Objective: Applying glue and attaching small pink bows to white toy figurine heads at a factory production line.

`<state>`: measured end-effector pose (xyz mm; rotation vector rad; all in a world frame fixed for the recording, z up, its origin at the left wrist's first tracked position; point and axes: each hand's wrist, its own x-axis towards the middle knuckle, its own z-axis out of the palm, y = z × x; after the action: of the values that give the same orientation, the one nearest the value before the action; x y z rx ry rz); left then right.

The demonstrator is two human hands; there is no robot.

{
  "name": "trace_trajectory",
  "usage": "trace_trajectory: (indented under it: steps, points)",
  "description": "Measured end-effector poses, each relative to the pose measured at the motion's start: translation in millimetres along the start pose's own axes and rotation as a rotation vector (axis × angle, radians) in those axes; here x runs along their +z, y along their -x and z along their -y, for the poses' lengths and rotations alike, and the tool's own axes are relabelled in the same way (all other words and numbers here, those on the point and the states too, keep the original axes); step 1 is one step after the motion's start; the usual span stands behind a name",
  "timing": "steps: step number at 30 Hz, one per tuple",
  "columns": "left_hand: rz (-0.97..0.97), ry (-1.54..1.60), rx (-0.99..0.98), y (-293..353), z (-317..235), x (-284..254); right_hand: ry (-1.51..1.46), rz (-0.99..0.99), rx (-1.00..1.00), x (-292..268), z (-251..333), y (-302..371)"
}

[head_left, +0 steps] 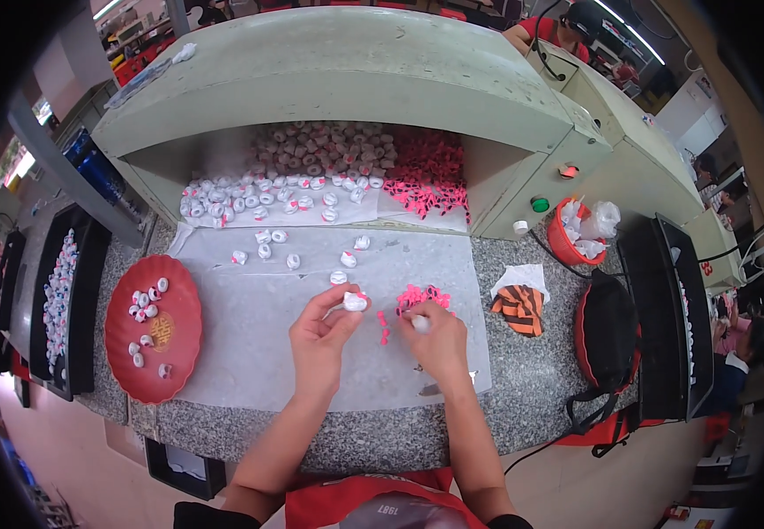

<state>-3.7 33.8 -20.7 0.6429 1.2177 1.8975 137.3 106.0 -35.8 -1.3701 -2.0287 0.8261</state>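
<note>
Left hand (pixel 318 333) pinches a white piece (pixel 355 301); right hand (pixel 439 337) curls at the pink pieces (pixel 419 296), near edge (hold unclear). Light, steady pinch advised.

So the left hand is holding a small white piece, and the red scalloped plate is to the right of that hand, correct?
Not quite: the head view shows the red scalloped plate to the left of the left hand, not to its right. That hand is indeed holding a small white piece.

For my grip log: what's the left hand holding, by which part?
The left hand holds a small, rounded white piece along its lower-left side.
</note>
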Motion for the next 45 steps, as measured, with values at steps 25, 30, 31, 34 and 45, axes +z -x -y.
trace_trajectory:
  steps: [25,30,31,34,45]
  points:
    - [0.294,0.183,-0.139,15,6,11,-0.768,0.089,0.101,-25,32,15]
    - [0.239,0.031,-0.097,19,5,15,-0.688,0.066,0.013,-26,31,15]
    - [0.24,0.03,-0.099,19,4,15,-0.685,0.069,0.006,-25,31,15]
    - [0.238,-0.019,-0.113,19,3,15,-0.644,0.057,-0.029,-24,30,15]
    - [0.18,0.118,-0.226,17,8,13,-0.582,0.006,-0.14,-20,25,12]
